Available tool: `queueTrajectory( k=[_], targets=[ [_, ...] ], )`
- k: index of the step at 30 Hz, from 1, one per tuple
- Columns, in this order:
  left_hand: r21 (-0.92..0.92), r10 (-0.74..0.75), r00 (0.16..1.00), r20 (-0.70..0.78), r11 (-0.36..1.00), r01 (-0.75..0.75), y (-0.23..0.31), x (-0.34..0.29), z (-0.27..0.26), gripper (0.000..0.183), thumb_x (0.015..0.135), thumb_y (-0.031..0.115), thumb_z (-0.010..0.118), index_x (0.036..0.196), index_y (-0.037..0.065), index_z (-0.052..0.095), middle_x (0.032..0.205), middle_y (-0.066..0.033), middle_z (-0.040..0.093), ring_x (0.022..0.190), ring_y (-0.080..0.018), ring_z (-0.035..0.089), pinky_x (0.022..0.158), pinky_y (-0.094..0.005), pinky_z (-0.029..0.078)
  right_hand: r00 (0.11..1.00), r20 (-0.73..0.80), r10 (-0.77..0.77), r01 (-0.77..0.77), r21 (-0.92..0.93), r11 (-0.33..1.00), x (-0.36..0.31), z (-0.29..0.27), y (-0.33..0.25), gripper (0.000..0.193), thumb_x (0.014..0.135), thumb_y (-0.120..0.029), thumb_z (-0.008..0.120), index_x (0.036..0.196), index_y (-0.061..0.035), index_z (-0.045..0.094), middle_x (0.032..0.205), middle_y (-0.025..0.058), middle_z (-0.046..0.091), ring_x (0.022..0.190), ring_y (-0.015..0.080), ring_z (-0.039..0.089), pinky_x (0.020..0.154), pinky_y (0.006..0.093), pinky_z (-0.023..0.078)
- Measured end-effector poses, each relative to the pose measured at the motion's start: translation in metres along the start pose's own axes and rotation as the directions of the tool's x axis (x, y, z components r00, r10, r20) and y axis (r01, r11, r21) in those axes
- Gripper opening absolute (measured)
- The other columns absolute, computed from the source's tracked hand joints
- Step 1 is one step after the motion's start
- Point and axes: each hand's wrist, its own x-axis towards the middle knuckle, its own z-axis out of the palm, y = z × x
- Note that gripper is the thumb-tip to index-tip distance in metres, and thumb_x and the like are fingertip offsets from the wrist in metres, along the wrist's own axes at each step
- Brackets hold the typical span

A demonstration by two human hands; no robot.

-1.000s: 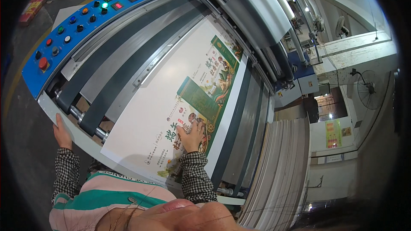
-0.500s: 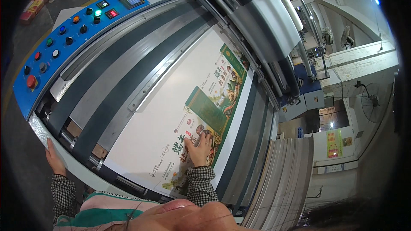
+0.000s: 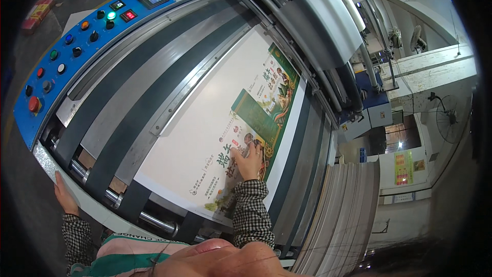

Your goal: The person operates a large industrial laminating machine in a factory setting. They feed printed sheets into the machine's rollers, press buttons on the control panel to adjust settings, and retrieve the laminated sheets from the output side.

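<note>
A large printed sheet point(image 3: 200, 123), pale with green panels, coloured pictures and lettering, lies flat on the machine's belt bed. My right hand point(image 3: 248, 162) rests on its printed near part, fingers spread and nothing gripped. The sheet's far end reaches the rollers point(image 3: 292, 54). At the lower left, my left hand point(image 3: 66, 195) lies against the outer side of the machine's pale frame rail point(image 3: 97, 211), its visible fingers stretched up along it. Part of that hand is turned out of sight.
A blue control panel point(image 3: 51, 82) with knobs, buttons and a screen runs along the left. Dark belts point(image 3: 123, 113) cross the metal bed. A tall stack of sheets point(image 3: 341, 208) stands at the right. A wall fan point(image 3: 443, 115) hangs farther right.
The printed sheet has slid farther along the bed toward the rollers, uncovering more near belts and metal shaft. My right hand has moved forward with it. My left hand stays at the rail.
</note>
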Motion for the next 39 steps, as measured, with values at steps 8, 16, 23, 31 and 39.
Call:
queueTrajectory(
  k=[8, 16, 23, 31, 39],
  targets=[
    [0.119, 0.079, 0.997, 0.005, 0.99, -0.079, -0.014, 0.012, 0.004, 0.064, 0.092, 0.044, 0.044, 0.126, -0.01, 0.043, 0.128, -0.015, 0.047, 0.119, -0.0215, 0.043, 0.1, -0.0276, 0.03, 0.975, -0.215, 0.055, 0.05, 0.456, 0.889, -0.019, -0.04, 0.041, 0.041, 0.082, -0.025, 0.064, 0.107, 0.006, 0.059, 0.128, 0.0259, 0.043, 0.119, 0.036, 0.042, 0.098, 0.0411, 0.034],
    [0.506, 0.003, 1.0, -0.003, 0.863, -0.001, -0.013, 0.039, -0.02, 0.089, 0.082, 0.065, 0.041, 0.126, -0.012, 0.04, 0.127, -0.0271, 0.045, 0.121, -0.0348, 0.041, 0.101, -0.0353, 0.029, 0.722, -0.666, 0.186, -0.261, -0.014, 0.965, -0.112, -0.21, 0.2, 0.028, 0.078, -0.014, 0.062, 0.097, 0.0067, 0.055, 0.094, 0.021, 0.058, 0.088, 0.0324, 0.057, 0.075, 0.044, 0.045],
    [0.892, 0.71, 0.657, -0.256, 0.434, -0.121, 0.086, 0.017, 0.013, 0.081, 0.085, 0.056, 0.045, 0.134, -0.007, 0.028, 0.136, -0.0292, 0.031, 0.128, -0.0379, 0.031, 0.105, -0.0411, 0.027, 0.357, -0.906, 0.228, -0.901, -0.269, 0.341, -0.294, -0.376, 0.444, 0.029, 0.081, -0.025, 0.059, 0.09, 0.0033, 0.06, 0.084, 0.0199, 0.059, 0.073, 0.0341, 0.057, 0.067, 0.0441, 0.046],
    [0.807, 0.79, 0.613, 0.036, 0.339, -0.484, 0.211, 0.029, 0.154, 0.063, 0.083, 0.044, 0.052, 0.124, -0.004, 0.045, 0.122, -0.0253, 0.05, 0.115, -0.0357, 0.048, 0.096, -0.0391, 0.037, 0.64, -0.614, 0.462, -0.746, -0.352, 0.565, -0.26, -0.258, 0.417, 0.028, 0.08, -0.023, 0.057, 0.088, 0.0035, 0.058, 0.082, 0.0201, 0.059, 0.071, 0.0338, 0.056, 0.065, 0.0442, 0.045],
    [0.28, 0.406, 0.759, 0.509, 0.756, -0.592, 0.189, 0.0, 0.302, 0.045, 0.08, 0.037, 0.059, 0.092, -0.006, 0.063, 0.083, -0.0173, 0.064, 0.074, -0.0223, 0.063, 0.062, -0.0334, 0.05, 0.887, -0.284, 0.364, -0.425, -0.192, 0.885, -0.237, -0.104, 0.288, 0.026, 0.079, -0.021, 0.056, 0.086, 0.0037, 0.056, 0.079, 0.0203, 0.058, 0.068, 0.0335, 0.055, 0.064, 0.0444, 0.044]
  ],
)
